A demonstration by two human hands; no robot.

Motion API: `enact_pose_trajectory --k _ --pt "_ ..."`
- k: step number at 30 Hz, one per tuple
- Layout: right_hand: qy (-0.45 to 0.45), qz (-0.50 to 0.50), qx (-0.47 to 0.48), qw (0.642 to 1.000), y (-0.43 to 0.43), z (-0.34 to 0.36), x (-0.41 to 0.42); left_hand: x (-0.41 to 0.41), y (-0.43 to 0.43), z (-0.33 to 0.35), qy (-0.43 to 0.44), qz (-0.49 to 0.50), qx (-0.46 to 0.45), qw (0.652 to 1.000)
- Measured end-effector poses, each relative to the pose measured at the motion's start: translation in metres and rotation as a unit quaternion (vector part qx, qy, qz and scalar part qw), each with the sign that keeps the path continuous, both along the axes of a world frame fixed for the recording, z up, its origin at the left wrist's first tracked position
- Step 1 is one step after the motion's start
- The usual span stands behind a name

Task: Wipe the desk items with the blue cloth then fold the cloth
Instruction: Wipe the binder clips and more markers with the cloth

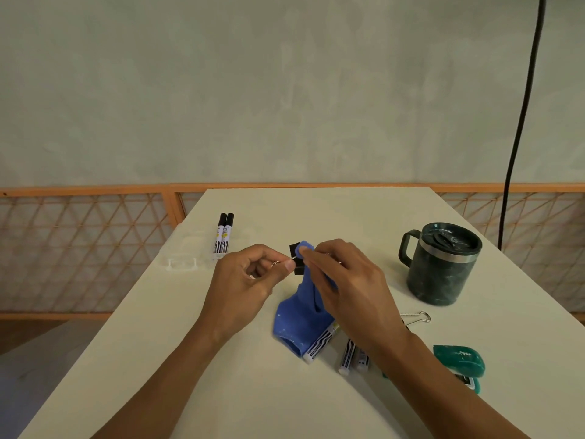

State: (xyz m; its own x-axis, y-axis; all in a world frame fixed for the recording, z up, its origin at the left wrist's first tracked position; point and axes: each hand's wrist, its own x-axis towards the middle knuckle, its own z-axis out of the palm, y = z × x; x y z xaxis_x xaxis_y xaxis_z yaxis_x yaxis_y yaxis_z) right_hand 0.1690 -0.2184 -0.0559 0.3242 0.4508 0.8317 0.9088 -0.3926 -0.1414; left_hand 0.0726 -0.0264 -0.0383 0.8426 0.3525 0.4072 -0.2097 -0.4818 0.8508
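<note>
My left hand (250,280) pinches the wire handle of a small black binder clip (296,259) held above the white desk (285,213). My right hand (345,280) grips the blue cloth (300,321) and presses a fold of it against the clip's black body. The cloth hangs down from my fingers and its lower end lies on the desk, draped over one white marker (319,343). Part of the clip is hidden by the cloth and my fingertips.
Two black-capped markers (223,236) lie at the far left beside a clear plastic case (186,258). A dark green lidded mug (440,264) stands at the right. More markers (348,356), another binder clip (418,318) and a green tape dispenser (462,362) lie near my right forearm.
</note>
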Motion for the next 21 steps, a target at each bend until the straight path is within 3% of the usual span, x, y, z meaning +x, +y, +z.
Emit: enact_pose_trajectory --k 4,9,15,21 --pt "0.034 0.015 -0.021 0.999 0.000 -0.003 0.000 -0.001 0.007 0.002 -0.018 0.023 -0.011 1.000" --pt "0.131 0.016 0.110 0.985 -0.011 0.015 -0.006 0.000 0.009 0.006 -0.030 0.037 0.035 0.998" --pt "0.341 0.058 0.174 0.922 -0.014 0.023 -0.005 0.001 0.011 0.003 -0.008 0.004 0.034 0.999" --pt "0.477 0.225 0.131 0.840 -0.007 0.022 -0.009 0.002 0.002 -0.001 0.017 -0.026 0.034 0.999"
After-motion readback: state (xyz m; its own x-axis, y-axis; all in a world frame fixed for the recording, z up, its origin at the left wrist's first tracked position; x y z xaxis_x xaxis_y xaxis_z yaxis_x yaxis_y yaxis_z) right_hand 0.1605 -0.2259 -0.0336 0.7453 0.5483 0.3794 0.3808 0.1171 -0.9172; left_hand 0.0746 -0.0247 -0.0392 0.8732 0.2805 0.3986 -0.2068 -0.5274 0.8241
